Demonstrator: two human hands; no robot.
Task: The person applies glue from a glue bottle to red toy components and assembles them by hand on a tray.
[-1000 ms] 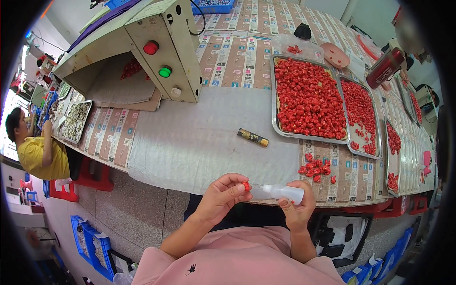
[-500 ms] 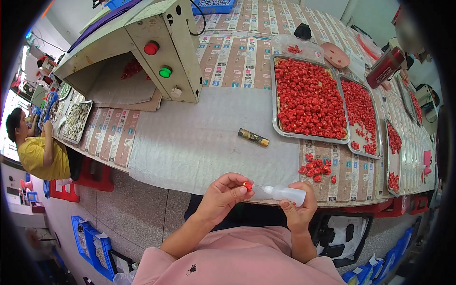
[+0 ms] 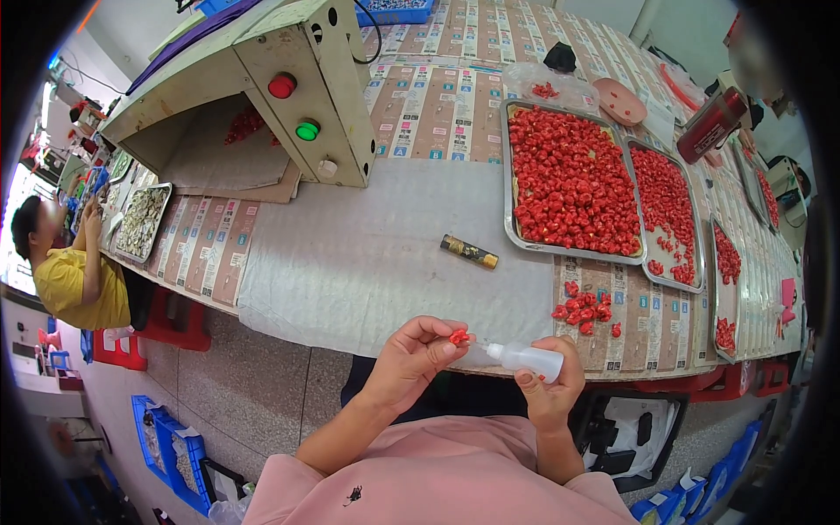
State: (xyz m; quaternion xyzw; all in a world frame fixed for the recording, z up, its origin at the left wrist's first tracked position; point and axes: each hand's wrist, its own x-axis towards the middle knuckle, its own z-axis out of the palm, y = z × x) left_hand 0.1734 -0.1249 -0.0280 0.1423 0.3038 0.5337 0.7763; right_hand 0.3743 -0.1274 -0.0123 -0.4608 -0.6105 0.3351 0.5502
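Between thumb and forefinger, my left hand (image 3: pixel 411 365) pinches a small shiny red piece (image 3: pixel 458 337), too small to make out its exact kind. My right hand (image 3: pixel 557 376) is wrapped round a white squeeze bottle (image 3: pixel 528 360) with a thin nozzle. The bottle lies almost level, its tip pointing left at the red piece, very close to it; whether they touch I cannot tell. Both hands are over the table's near edge. Beyond the bottle, to the right, a loose pile of similar red pieces (image 3: pixel 584 308) rests on the tabletop.
A large metal tray (image 3: pixel 577 254) heaped with red pieces stands right, with a narrower tray (image 3: pixel 681 282) beside it. A black-and-gold tube (image 3: pixel 469 251) lies on the white sheet (image 3: pixel 367 236). A metal machine (image 3: pixel 324 105) stands left. A person in a yellow shirt (image 3: pixel 80 284) sits far left.
My left fingers have shifted the red piece slightly, so more of it shows. My right hand and the bottle stay nearly where they were.
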